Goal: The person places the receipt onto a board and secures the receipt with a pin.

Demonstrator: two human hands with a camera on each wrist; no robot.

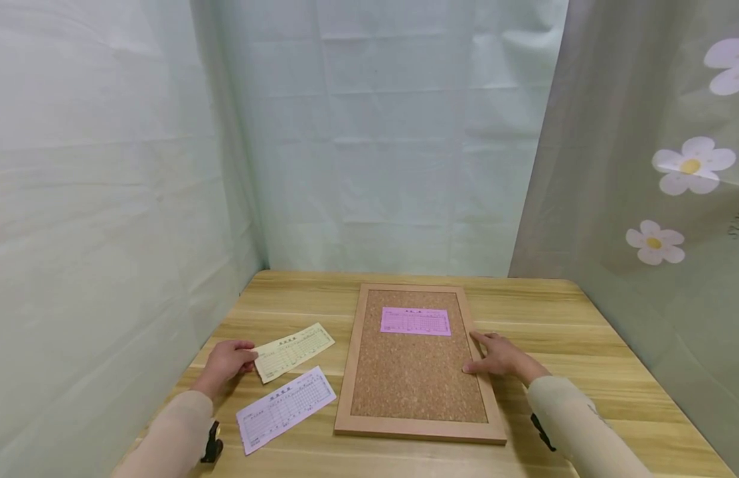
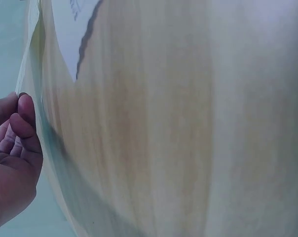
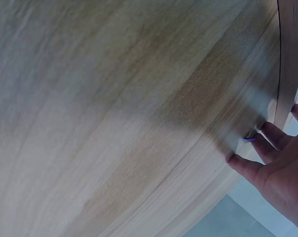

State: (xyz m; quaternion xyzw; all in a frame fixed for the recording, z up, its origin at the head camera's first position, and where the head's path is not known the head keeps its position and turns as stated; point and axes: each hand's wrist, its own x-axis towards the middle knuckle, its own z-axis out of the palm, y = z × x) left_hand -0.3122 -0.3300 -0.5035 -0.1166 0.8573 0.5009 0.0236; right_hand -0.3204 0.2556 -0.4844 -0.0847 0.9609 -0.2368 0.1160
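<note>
At the left of the table, my left hand [image 1: 226, 362] pinches the near-left corner of a yellow printed form slip [image 1: 294, 350] between thumb and fingertips. In the left wrist view that slip [image 2: 29, 49] shows edge-on above the fingertips. A pale lilac slip [image 1: 287, 409] of the same kind lies on the table just nearer me. My right hand [image 1: 503, 357] rests its thumb and spread fingers at the right edge of a wood-framed cork board [image 1: 413, 378]. A small blue thing [image 3: 249, 138] shows by its fingers in the right wrist view. On the board lies a pink slip [image 1: 415, 321].
The wood-grain table [image 1: 596, 398] runs back to a pale curtain [image 1: 393, 166]. More curtain [image 1: 106, 199] hangs close along the left, and a flowered one [image 1: 620, 172] borders the right side.
</note>
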